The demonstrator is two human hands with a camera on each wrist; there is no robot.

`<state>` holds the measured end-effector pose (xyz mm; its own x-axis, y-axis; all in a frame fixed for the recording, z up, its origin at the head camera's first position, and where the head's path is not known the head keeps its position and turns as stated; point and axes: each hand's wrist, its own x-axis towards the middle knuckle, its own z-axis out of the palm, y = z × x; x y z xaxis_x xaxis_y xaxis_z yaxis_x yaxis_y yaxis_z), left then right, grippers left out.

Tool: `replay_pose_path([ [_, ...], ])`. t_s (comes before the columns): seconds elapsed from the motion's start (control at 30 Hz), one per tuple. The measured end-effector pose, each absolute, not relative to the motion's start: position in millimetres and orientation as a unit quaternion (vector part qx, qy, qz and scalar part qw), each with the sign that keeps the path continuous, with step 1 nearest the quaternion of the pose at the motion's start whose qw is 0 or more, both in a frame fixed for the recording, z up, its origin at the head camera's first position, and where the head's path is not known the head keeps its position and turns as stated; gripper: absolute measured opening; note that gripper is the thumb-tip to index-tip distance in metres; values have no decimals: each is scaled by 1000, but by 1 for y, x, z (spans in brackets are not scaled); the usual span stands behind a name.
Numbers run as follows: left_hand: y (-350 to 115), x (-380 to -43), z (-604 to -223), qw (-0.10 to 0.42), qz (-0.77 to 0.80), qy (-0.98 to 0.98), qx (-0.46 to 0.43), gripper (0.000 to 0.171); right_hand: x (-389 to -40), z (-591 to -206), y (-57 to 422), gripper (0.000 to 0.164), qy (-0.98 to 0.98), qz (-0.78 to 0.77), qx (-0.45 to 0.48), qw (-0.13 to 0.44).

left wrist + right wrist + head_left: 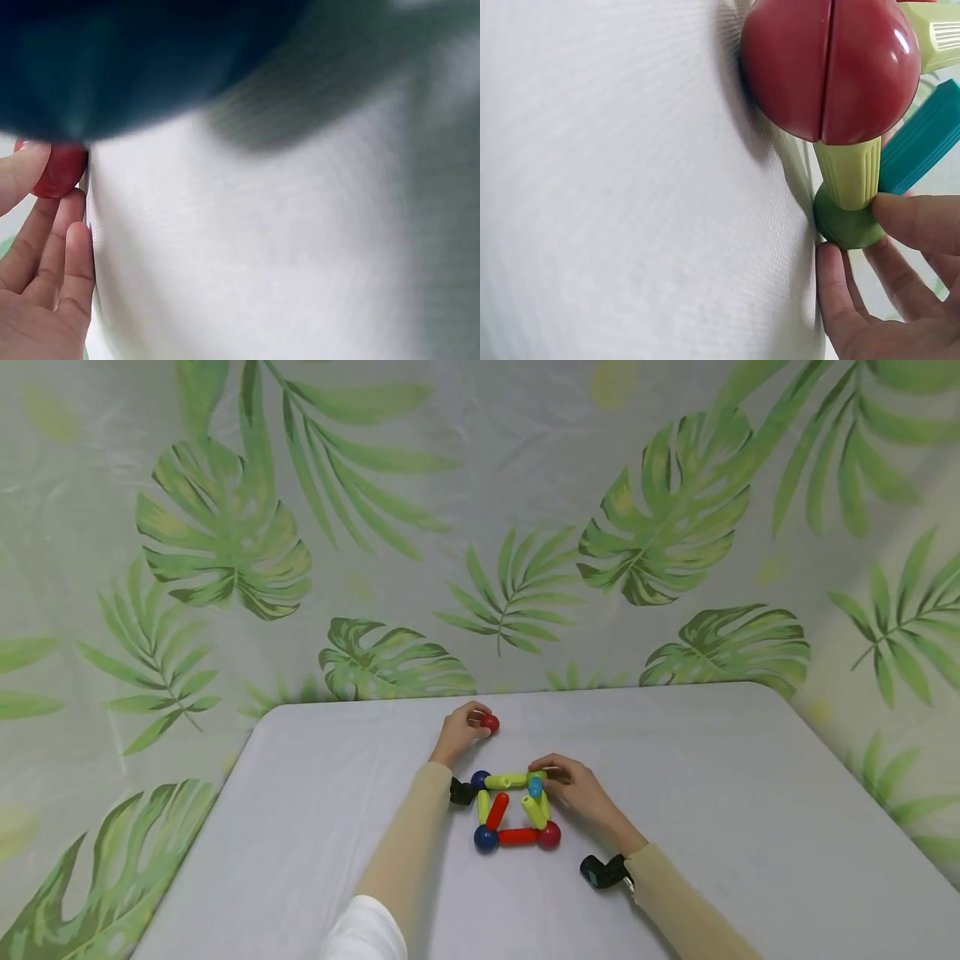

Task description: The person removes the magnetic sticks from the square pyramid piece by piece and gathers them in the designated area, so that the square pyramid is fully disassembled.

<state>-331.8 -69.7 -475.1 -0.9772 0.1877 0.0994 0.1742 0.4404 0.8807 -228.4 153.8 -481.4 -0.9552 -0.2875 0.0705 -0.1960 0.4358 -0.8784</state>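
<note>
At the back of the table, my left hand [456, 735] pinches a red ball [491, 723] between thumb and fingers. The left wrist view shows that ball [61, 171] partly covered by the thumb. My right hand [581, 789] grips the green ball [847, 225] at the far right corner of a four-sided frame of balls and rods. A blue rod [922, 139] leans up from that corner. The frame has a dark blue ball [486, 838] and a red corner ball [549, 835] in front, joined by a red rod [517, 837]. Another red rod [498, 811] slants upward.
A second dark blue ball [481, 780] forms the far left corner, close to the left wrist camera [461, 792]. Yellow-green rods [506, 781] make the other sides. The white-covered table [337, 827] ends at a leaf-patterned curtain [517, 485].
</note>
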Motion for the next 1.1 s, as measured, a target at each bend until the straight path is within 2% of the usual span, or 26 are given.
replay_pose_path([
  [0.27,-87,-319,-469,-14,508,852,128,38,-228,-482,151,25,846,-512,-142,44],
  [0.37,-92,-305,-466,-13,519,844,138,34,-228,-483,152,26,848,-511,-136,47],
  [0.53,-102,-269,-464,34,557,800,222,23,-229,-485,153,27,848,-508,-141,49],
  [0.63,-103,-253,-467,71,560,776,280,22,-229,-484,154,26,847,-510,-142,51],
  [0.7,-100,-246,-470,78,554,771,306,23,-228,-482,154,25,846,-511,-144,52],
  [0.83,-92,-241,-476,57,526,784,324,23,-228,-481,155,25,842,-516,-145,53],
  [1.1,-83,-242,-478,23,509,804,305,19,-228,-482,154,24,840,-518,-150,57],
])
